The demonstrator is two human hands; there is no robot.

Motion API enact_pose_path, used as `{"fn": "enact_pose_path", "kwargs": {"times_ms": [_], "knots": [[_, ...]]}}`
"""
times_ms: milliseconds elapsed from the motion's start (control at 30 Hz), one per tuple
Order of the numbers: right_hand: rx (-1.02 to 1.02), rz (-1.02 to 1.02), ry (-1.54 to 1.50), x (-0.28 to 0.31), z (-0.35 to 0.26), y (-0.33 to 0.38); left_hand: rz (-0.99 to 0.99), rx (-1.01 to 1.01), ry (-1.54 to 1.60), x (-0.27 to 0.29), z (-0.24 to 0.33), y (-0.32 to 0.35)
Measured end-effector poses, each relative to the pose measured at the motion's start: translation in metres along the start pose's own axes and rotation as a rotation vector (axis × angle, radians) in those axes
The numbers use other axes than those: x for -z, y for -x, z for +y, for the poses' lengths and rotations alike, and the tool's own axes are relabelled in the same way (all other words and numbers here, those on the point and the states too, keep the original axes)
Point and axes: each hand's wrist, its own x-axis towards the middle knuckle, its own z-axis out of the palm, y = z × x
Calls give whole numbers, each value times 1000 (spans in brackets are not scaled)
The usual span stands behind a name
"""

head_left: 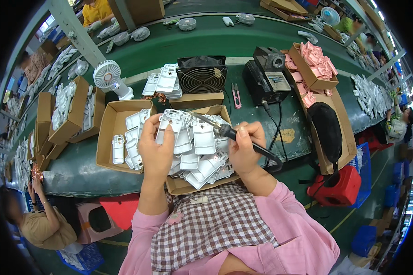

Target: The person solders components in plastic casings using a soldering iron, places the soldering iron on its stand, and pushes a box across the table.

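My left hand (156, 150) pinches a white plastic housing (168, 123) with small metal contacts along its far end. In my right hand (247, 149) is a soldering iron (229, 132), held by its black handle with the tip pointing left at the housing's far end. Whether the tip touches the metal cannot be made out. Below both hands, a cardboard box (182, 187) holds a heap of similar white housings (202, 166). Close to its left stands a second cardboard box (106, 151) with more housings in it.
Behind the boxes stand a black fume fan (202, 79), stacked white housings (166, 81) and a white handheld fan (108, 75). Pink-handled tweezers (237, 97) lie beside a black soldering station (270, 78); its cable hangs nearby. Pink parts (313, 62) fill a box at right. Co-workers sit around the line.
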Motion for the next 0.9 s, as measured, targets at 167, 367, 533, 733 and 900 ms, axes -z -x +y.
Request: {"fn": "enact_pose_path", "kwargs": {"times_ms": [167,367,533,733,900], "knots": [[-51,69,-177,1,-2,-10,-243,-198,-280,-5,7,13],[-75,115,-230,10,-3,-14,-434,-308,-354,-13,28,28],[-179,107,-206,10,-5,-6,-525,-421,-459,-14,35,36],[-198,68,-174,14,-4,-3,-427,-515,-423,-4,34,47],[-130,63,-102,21,-2,-5,-6,-296,-627,27,18,74]]}}
